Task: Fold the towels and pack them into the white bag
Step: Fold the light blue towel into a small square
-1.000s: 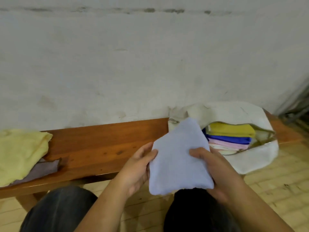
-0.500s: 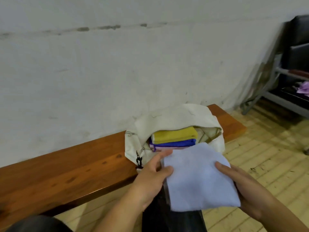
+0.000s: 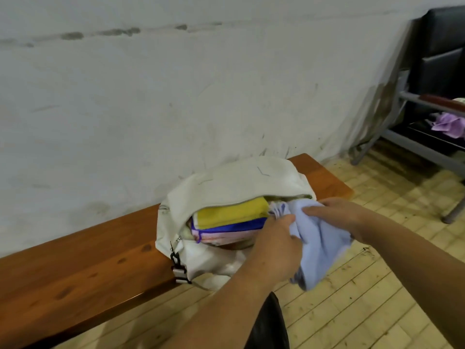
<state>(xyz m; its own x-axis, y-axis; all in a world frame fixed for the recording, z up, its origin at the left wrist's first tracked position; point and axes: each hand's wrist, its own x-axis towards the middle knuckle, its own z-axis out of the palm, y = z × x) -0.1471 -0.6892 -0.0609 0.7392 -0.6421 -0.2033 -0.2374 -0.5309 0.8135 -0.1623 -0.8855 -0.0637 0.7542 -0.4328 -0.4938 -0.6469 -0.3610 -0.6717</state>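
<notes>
**Light blue towel** (image 3: 319, 245), folded, at centre right of the frame. Its upper end sits at the mouth of the white bag (image 3: 234, 182), and its lower end hangs past the table edge, over the floor (image 3: 377, 293).

The left hand (image 3: 276, 245) takes the towel's left edge, its grip pinching the cloth between thumb and curled fingers. The right hand (image 3: 334, 215) holds the upper right part, its grip closed on the cloth with the thumb lying across the top (the fingers behind the fold are hidden).

Inside the open zip, left of the towel, lies a stack: a yellow towel (image 3: 231, 214) on top, a dark blue towel (image 3: 229, 226) beneath it and a pink towel (image 3: 221, 238) lowest.

The bag rests on the right end of the wooden table (image 3: 75, 268), a black buckle (image 3: 176, 259) hanging at its lower left. Behind the table runs a scuffed white wall (image 3: 176, 96).

At the upper right of the frame stands a black chair (image 3: 440, 59), with a crumpled purple cloth (image 3: 450, 124) just below its armrest.
</notes>
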